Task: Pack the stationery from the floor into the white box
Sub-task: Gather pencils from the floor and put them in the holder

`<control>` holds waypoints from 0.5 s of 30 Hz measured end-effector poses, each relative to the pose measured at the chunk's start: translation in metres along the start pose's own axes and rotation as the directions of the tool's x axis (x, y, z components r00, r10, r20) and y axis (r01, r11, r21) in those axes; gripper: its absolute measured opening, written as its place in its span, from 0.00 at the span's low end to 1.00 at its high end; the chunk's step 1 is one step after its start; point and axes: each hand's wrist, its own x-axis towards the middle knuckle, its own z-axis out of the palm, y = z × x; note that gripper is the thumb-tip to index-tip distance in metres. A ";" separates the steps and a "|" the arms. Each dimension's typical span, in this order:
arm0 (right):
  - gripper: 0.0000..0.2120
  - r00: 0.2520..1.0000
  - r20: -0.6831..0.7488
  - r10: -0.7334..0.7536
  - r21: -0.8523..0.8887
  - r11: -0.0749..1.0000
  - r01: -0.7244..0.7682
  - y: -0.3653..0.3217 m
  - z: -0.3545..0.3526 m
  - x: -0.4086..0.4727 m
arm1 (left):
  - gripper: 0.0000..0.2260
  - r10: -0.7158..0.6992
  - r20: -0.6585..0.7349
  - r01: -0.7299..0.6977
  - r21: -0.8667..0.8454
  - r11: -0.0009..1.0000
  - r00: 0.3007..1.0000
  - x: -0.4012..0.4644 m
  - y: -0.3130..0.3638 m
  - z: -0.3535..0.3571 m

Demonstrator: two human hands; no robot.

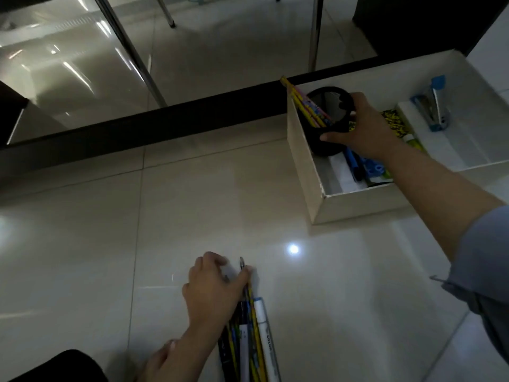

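Note:
The white box [304, 164] stands on the floor at the right. Inside its far corner is a black mesh pen holder [327, 106] with yellow pencils [305, 104] leaning in it. My right hand [363, 128] grips the holder's rim and side, inside the box. Blue pens [354, 164] and a yellow-black patterned item [396, 124] lie in the box under my hand. Near the bottom centre, my left hand [214, 290] rests on a bundle of pens, pencils and a white marker [253, 343] lying on the floor, fingers curled over their tips.
A blue stapler [435, 108] lies on a white lid or tray [468, 150] to the right of the box. A dark threshold strip [154, 128] crosses the floor beyond. Metal chair legs [132, 53] stand farther back. A dark knee [66, 368] shows bottom left.

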 end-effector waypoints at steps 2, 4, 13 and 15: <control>0.35 1.000 -0.004 -0.006 -0.001 1.000 0.006 0.000 0.001 0.000 | 0.21 0.038 0.004 -0.038 0.151 0.988 0.999 -0.005 0.003 0.004; 0.35 1.000 -0.013 -0.009 0.005 1.000 0.009 0.001 0.001 0.000 | 0.20 0.074 -0.013 -0.069 0.222 0.973 0.997 -0.008 0.005 0.009; 0.36 0.999 0.003 -0.034 -0.003 0.999 0.034 0.006 0.000 0.003 | 0.14 0.174 -0.132 -0.120 0.343 0.932 0.976 -0.022 0.010 0.032; 0.36 0.999 0.001 -0.035 -0.005 0.999 0.035 0.006 0.001 0.004 | 0.16 0.175 -0.113 -0.108 0.446 0.889 0.978 -0.022 0.014 0.035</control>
